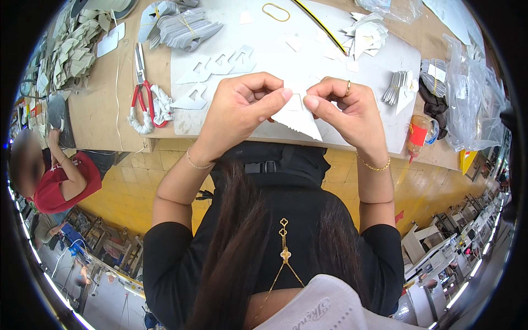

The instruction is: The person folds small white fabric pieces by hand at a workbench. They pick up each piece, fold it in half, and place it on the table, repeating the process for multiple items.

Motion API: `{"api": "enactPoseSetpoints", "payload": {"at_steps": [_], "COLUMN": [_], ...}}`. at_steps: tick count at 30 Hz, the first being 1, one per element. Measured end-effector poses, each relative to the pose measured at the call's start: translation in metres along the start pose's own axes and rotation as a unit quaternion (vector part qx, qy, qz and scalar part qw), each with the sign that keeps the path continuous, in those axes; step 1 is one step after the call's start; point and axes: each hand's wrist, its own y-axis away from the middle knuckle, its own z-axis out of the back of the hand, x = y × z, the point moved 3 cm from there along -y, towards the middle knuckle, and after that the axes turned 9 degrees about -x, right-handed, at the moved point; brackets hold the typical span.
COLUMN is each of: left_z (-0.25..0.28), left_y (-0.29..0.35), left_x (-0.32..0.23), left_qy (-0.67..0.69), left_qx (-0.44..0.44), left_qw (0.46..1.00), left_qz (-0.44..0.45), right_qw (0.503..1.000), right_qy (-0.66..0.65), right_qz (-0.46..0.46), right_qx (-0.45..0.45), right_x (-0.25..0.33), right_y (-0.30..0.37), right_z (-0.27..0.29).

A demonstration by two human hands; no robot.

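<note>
Between my two hands, close above the table's near edge, is a white cut piece [297, 121] with one jagged side and a small cutout near its top. My left hand [245, 107] pinches its left side between thumb and curled fingers. On the other side my right hand [346, 113] has thumb and forefinger closed on the piece near the cutout. Several similar pale pieces with cutouts [221, 65] lie flat on the white sheet [264, 41] beyond my left hand. Whether a second layer sits in the pinch is hidden by my fingers.
Red-handled scissors [144, 93] with cloth-wrapped grips lie at the left. Bundled grey pieces [184, 27] and a rubber band [276, 12] lie farther back. At the right are more bundles [401, 88], a bottle with a red label [418, 135] and clear plastic bags [473, 104]. A co-worker [63, 176] sits at left.
</note>
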Motion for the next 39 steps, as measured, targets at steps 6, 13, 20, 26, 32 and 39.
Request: {"api": "enactPoseSetpoints", "payload": {"at_steps": [6, 13, 20, 26, 32, 39], "left_z": [-0.004, -0.006, -0.014, -0.019, -0.018, -0.020], "left_y": [0.001, 0.004, 0.005, 0.004, 0.003, 0.005], "left_x": [-0.003, -0.008, -0.005, -0.004, -0.009, -0.011], "left_qy": [0.000, -0.061, -0.012, 0.044, -0.065, -0.149], "left_qx": [-0.013, -0.018, -0.018, -0.003, -0.039, -0.072], "left_qw": [1.000, 0.997, 0.999, 0.997, 0.986, 0.964], "left_qz": [-0.011, -0.040, -0.049, -0.058, -0.152, -0.206], "right_qw": [0.998, 0.998, 0.985, 0.953, 0.983, 0.996], "right_qy": [-0.059, -0.055, -0.159, -0.293, -0.175, -0.053], "right_qz": [-0.022, -0.024, -0.061, -0.073, -0.049, -0.008], "right_qx": [-0.003, -0.029, -0.007, 0.001, -0.017, -0.064], "right_x": [-0.004, -0.002, -0.010, -0.021, -0.011, -0.004], "right_y": [0.003, 0.002, 0.002, 0.002, 0.006, 0.008], "right_z": [-0.002, -0.004, -0.006, -0.014, -0.004, -0.003]}}
